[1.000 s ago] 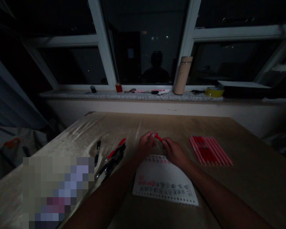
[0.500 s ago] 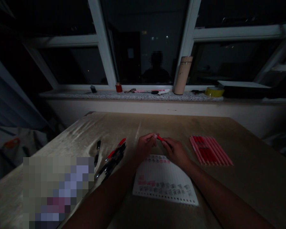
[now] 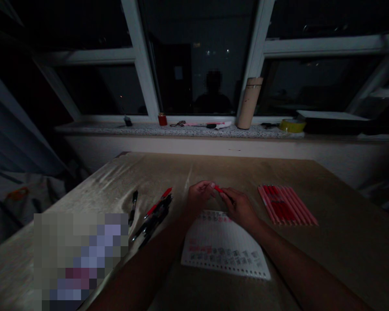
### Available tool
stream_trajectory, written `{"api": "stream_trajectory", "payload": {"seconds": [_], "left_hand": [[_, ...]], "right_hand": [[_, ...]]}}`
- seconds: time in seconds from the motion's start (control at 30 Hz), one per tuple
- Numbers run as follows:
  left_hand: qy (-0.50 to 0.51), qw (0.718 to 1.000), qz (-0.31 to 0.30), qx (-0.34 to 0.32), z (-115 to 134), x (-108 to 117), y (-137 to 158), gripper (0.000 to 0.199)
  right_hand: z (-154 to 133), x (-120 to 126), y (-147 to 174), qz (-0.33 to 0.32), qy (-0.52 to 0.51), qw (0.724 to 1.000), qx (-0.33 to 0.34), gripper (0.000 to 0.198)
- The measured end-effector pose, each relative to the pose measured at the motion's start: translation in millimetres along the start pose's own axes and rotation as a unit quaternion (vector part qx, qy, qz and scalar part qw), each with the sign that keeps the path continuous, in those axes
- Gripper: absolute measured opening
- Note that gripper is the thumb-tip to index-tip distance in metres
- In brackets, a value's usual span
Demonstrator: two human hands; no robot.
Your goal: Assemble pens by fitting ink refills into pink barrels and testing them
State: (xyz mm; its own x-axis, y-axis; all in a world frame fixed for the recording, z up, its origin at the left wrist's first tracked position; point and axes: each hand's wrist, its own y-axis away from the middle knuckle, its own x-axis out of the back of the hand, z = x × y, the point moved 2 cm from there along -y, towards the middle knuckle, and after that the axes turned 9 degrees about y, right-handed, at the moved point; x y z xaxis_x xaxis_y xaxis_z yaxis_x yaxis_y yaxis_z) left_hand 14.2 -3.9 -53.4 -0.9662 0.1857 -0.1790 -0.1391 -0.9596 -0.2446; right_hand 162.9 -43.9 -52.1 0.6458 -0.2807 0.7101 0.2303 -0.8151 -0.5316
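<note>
A red pen [image 3: 218, 189] is held above the far edge of a ruled notebook sheet [image 3: 220, 246]. At its left end, the fingertips of my left hand [image 3: 200, 192] are closed on it. My right hand [image 3: 240, 205] pinches the other end between thumb and fingers, hiding part of it. The sheet bears rows of small black and red marks and has punched holes along its near edge. Right of my hands lies a neat row of pink pencils [image 3: 298, 205] with red pens [image 3: 282, 211] among them.
Left of my forearm lie a pile of black pens [image 3: 154, 220], a red pen [image 3: 158, 202] and a separate black pen [image 3: 134, 205]. A blurred-out patch covers the table's near left. The windowsill holds a tan flask [image 3: 250, 103], yellow tape [image 3: 291, 125] and a red jar [image 3: 162, 119].
Both hands stay almost in place around the red pen, with only a slight shift of the fingers. The whole view has drifted very slightly.
</note>
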Motion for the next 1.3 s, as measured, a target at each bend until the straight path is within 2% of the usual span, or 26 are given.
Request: {"api": "stream_trajectory", "payload": {"seconds": [0.13,0.3,0.43,0.53,0.73,1.0,1.3], "left_hand": [[0.041,0.998,-0.036,0.011,-3.9,-1.0,-0.3,0.038],[-0.018,1.000,0.008,0.001,-3.0,2.2,-1.7,0.031],[0.045,0.998,-0.013,0.030,-2.3,0.2,-1.4,0.034],[0.067,0.997,-0.036,0.028,-3.2,-0.4,-1.2,0.037],[0.005,1.000,0.023,0.012,-6.7,3.6,-3.3,0.027],[0.064,0.997,-0.031,0.023,-3.9,2.1,-1.1,0.035],[0.042,0.999,0.005,0.014,-5.8,4.4,-2.0,0.027]], "right_hand": [[1.2,0.0,0.2,0.005,-0.012,1.000,0.002,0.028],[3.2,-1.6,1.5,-0.006,0.000,1.000,-0.006,0.030],[3.5,-1.8,1.1,0.000,0.003,1.000,-0.006,0.029],[3.1,-1.6,1.2,0.000,-0.002,1.000,-0.006,0.029],[3.9,-4.0,2.3,-0.008,0.004,1.000,-0.004,0.030],[4.1,-1.9,1.8,0.004,-0.002,1.000,-0.010,0.028],[3.5,-2.2,2.0,-0.003,0.005,1.000,-0.011,0.030]]}}
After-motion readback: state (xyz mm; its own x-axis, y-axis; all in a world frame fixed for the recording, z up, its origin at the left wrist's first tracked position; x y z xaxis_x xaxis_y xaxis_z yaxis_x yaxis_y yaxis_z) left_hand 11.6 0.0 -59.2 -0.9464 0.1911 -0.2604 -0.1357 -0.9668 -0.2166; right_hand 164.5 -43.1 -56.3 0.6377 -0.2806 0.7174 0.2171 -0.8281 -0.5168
